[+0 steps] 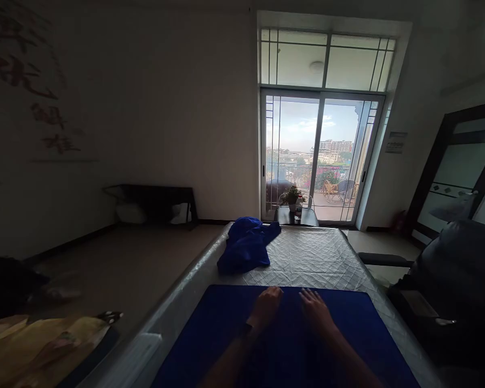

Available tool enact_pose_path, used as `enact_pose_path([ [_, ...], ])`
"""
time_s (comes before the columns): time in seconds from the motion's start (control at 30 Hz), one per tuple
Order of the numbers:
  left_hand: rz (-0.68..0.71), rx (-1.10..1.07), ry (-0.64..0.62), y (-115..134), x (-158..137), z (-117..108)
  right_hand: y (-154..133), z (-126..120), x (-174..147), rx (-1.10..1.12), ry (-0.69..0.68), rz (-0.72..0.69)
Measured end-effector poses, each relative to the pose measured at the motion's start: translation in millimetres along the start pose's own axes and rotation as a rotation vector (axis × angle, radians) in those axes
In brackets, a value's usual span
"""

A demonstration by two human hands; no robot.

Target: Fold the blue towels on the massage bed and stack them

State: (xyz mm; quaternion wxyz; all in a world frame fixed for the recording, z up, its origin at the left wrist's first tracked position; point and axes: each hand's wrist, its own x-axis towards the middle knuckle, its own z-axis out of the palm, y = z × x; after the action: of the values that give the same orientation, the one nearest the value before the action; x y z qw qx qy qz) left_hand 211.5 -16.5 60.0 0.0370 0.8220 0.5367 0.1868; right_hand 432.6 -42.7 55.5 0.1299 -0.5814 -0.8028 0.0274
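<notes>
A dark blue cloth lies spread out flat over a silvery quilted surface. My left hand rests on it close to its far edge, palm down, fingers angled to the right and loosely bent. Beside it, my right hand lies on the same cloth with its fingers stretched out and slightly apart. A dark band circles my left wrist. Beyond the cloth's far edge sits a crumpled blue garment or cloth, touched by neither hand.
Behind the covered table stands a small dark table with a potted plant and a bottle. A dark chair is at the right. Yellowish fabric lies at the lower left. Sliding glass doors are ahead.
</notes>
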Motion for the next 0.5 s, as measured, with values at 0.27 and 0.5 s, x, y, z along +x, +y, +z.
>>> enact_pose_path([
  [0.27, 0.044, -0.081, 0.027, 12, -10, 19, -44, 21, 13, 0.069, -0.047, -0.001],
  [0.5, 0.025, 0.173, -0.069, -77, -45, 7, 11, 20, -5, 0.038, -0.069, 0.081],
])
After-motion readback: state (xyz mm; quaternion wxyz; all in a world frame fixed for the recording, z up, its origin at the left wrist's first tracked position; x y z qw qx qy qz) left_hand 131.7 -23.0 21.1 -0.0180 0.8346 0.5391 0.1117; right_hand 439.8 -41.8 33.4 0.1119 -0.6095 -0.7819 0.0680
